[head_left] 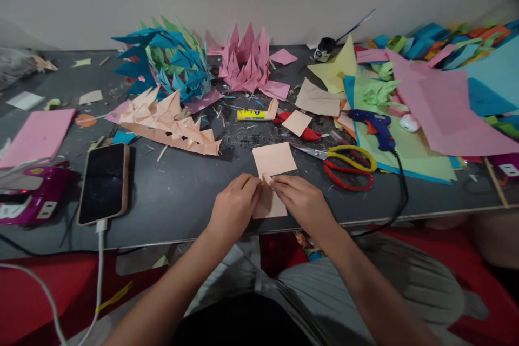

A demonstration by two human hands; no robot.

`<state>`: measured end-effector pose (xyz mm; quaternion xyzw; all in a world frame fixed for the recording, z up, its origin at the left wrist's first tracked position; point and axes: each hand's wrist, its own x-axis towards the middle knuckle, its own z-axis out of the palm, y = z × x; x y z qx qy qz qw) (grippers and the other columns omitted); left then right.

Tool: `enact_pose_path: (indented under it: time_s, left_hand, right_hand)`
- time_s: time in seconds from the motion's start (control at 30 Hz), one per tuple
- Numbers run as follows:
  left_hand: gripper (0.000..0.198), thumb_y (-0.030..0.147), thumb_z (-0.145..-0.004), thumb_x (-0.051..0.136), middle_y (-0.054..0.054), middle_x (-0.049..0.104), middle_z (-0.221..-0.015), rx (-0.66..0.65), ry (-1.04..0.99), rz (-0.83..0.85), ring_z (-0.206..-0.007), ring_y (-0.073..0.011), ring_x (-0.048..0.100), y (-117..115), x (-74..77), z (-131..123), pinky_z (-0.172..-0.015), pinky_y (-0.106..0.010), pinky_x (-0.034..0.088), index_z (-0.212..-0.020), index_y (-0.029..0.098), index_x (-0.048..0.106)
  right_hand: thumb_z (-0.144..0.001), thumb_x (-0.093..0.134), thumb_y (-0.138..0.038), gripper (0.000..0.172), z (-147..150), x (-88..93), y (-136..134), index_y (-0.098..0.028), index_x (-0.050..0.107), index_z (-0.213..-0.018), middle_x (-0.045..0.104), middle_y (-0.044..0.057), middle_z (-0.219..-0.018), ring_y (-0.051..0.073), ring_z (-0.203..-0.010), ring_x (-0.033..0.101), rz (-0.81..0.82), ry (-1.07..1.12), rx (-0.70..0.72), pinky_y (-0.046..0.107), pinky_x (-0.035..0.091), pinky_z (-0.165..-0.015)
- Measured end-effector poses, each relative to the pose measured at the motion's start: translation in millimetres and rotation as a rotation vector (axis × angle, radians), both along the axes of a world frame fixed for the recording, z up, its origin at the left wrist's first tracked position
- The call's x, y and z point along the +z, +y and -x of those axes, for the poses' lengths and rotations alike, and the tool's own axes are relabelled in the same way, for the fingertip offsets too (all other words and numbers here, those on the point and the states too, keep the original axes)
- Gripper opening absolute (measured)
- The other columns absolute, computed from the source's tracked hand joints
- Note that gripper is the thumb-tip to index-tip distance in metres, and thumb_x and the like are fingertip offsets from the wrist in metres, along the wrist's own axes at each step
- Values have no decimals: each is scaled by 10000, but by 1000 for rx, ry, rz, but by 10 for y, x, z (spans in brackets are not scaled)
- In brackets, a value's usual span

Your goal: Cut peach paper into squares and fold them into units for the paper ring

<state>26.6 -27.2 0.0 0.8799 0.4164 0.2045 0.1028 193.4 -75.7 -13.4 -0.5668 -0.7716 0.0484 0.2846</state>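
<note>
Two hands are set on a peach paper (268, 208) at the near edge of the counter (182, 194), directly before the person. The paper is pinched at its far corner by the fingers of the left hand (235, 201) and the right hand (302, 200). The fingers are closed on it from either side, so that a small flap is raised between them. A fold at that corner is judged to be the step in hand. A flat peach square (274, 158) lies just beyond at 12 o'clock; whether it touches the pinched corner cannot be told. Scissors (349, 166) are seen at 2 o'clock, near the right hand, and a phone (103, 183) at 9 o'clock, well apart. A next move would call for the edges to be kept aligned and the crease pressed flat against the counter.
</note>
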Motion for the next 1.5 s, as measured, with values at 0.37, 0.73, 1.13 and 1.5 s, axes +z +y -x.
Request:
enact_pose_path:
  time_s: [0.37,0.73,1.13,1.5]
  left_hand:
    - [183,160,-873,452,-80,630,-1027,-277,139,-136,-853,-164,598,102,20,174,-678,-257,532,-992,133,587]
    - [212,155,-870,440,-84,610,-1057,-388,289,-181,-871,-166,582,178,72,199,-624,-231,518,-1029,145,581]
    - [171,139,-842,494,-64,621,-1019,-440,268,-190,-837,-180,584,200,98,195,-598,-257,504,-992,143,576]
    - [182,152,-852,484,-63,604,-1103,-475,237,-162,-1020,-184,536,236,93,133,-759,-285,490,-1018,129,554]
  right_hand:
    - [-882,428,-123,272,-117,-19,23,-134,627,-1068,653,93,-1054,176,-971,586,14,-57,149,332,498,-864]
    - [-857,450,-99,281,-108,6,49,-158,639,-1057,656,95,-1043,191,-947,593,39,-134,156,337,501,-829]
    - [-879,433,-131,255,-114,35,84,-151,644,-1020,656,81,-1022,179,-913,589,14,-157,181,315,503,-805]
    - [-865,444,-119,240,-102,75,114,-144,609,-1036,627,77,-1074,181,-989,550,76,-219,202,317,473,-842]
